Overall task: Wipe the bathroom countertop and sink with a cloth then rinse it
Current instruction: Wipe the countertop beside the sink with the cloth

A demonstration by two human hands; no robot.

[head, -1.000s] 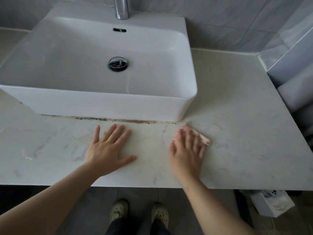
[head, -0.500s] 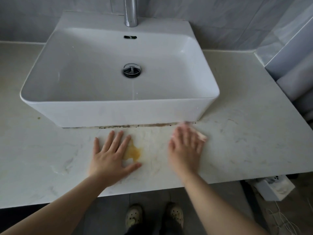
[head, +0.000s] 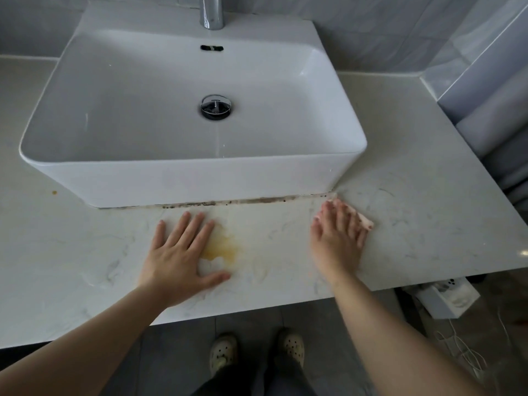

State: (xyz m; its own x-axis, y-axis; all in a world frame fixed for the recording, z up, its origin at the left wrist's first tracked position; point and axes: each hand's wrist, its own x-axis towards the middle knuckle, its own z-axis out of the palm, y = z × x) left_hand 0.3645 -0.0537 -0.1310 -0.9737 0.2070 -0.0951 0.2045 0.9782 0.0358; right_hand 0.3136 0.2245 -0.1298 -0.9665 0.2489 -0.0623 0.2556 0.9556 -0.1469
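Note:
A white rectangular sink (head: 185, 178) stands on a pale marble countertop (head: 414, 224), with a chrome drain (head: 215, 107) in its basin. My right hand (head: 337, 241) lies flat with straight fingers on a small pale cloth (head: 365, 221), pressing it to the countertop just right of the sink's front corner; only the cloth's far edge shows past my fingertips. My left hand (head: 183, 252) rests flat on the countertop in front of the sink, fingers spread. A yellow stain (head: 223, 248) sits between thumb and fingers of that hand. Dark grime (head: 243, 202) lines the sink's base.
A chrome tap (head: 212, 12) rises behind the basin against a grey tiled wall. The countertop's front edge runs just below my wrists. A white power strip (head: 448, 295) with cables lies on the floor at the right. My shoes (head: 223, 352) are below the edge.
My right hand with the cloth has slid a little to the right along the sink's front. My left hand stays flat in place. The view has shifted, and the yellow stain came into sight.

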